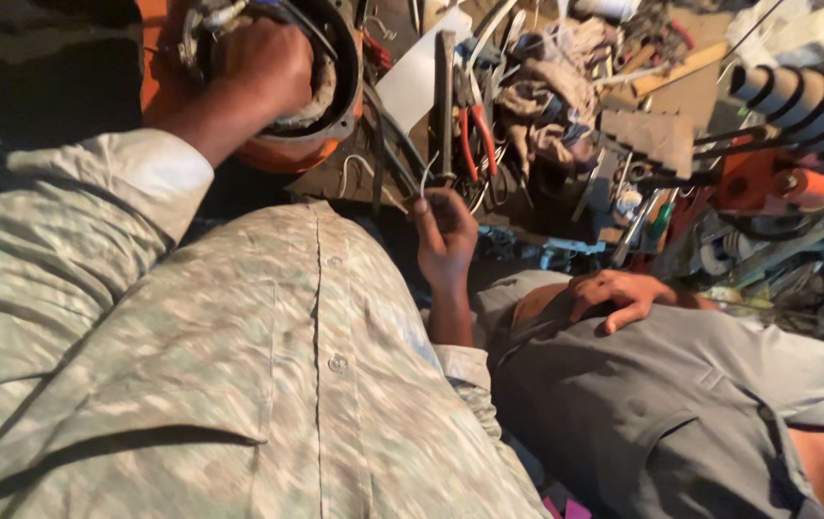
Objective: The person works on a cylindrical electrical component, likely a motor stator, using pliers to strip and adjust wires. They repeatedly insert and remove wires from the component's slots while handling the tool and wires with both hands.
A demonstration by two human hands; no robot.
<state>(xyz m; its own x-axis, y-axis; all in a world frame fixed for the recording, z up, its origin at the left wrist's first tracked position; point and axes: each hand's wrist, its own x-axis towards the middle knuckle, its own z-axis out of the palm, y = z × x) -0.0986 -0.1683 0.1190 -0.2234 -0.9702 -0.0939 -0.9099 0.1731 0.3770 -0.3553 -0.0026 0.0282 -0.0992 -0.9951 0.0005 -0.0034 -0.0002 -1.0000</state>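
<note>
Left hand (pixel 268 62) fingers curl into orange motor housing (pixel 282 149); right hand (pixel 446 231) fingers pinch thin wire (pixel 425 176).

The left hand (pixel 266 65) is curled into a fist at the end of an outstretched arm, sleeve rolled back from the wrist. The right hand (pixel 445 234) is raised with its forearm upright, fingers pinched together.

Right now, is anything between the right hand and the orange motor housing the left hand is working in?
Yes. Dark metal rods slant across the gap between the right hand, which pinches a thin wire, and the orange motor housing. The left hand itself fills the housing's opening.
</note>
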